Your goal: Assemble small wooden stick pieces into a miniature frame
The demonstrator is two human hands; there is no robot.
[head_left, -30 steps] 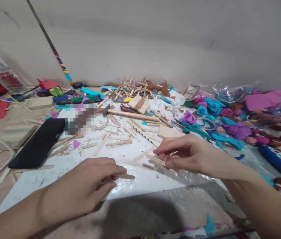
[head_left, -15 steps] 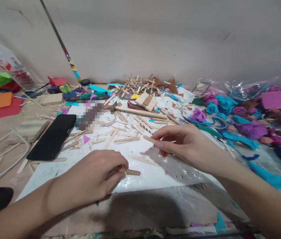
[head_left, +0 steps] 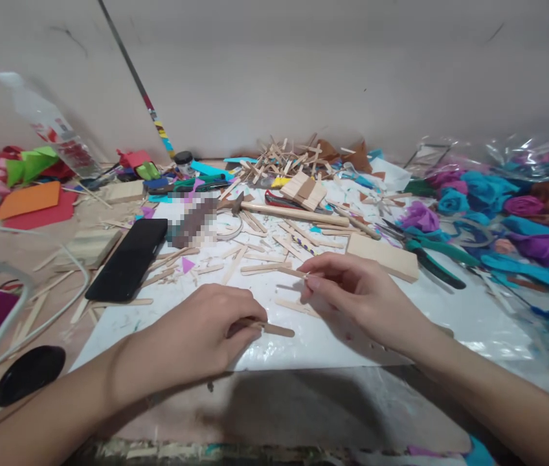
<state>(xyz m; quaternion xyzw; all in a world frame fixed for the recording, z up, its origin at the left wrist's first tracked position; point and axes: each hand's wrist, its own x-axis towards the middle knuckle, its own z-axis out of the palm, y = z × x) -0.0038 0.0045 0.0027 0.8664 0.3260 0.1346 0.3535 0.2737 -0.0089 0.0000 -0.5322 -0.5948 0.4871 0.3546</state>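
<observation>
My left hand (head_left: 216, 327) is closed on a craft stick (head_left: 278, 331), whose rounded end sticks out to the right past the thumb. Just to the right and farther back, my right hand (head_left: 352, 291) pinches a second craft stick (head_left: 292, 272) between thumb and fingertips; the stick points left. A white sheet (head_left: 265, 353) lies beneath both hands. Between them and the hammer (head_left: 294, 213) several loose craft sticks (head_left: 262, 267) are scattered. Behind my right hand lies a pale wooden block (head_left: 384, 257), partly covered by the hand.
Left of the sheet are a black phone (head_left: 129, 259), a white cable (head_left: 26, 291) and a leaning plastic bottle (head_left: 54, 126). Green-handled pliers (head_left: 434, 262) and crepe-paper flowers (head_left: 469, 194) lie to the right. A heap of sticks (head_left: 294, 158) rises by the wall.
The view has swung left, so the table's things appear farther right. Against the sheet, my right hand has come slightly left, nearer my left hand. Both hands keep their sticks.
</observation>
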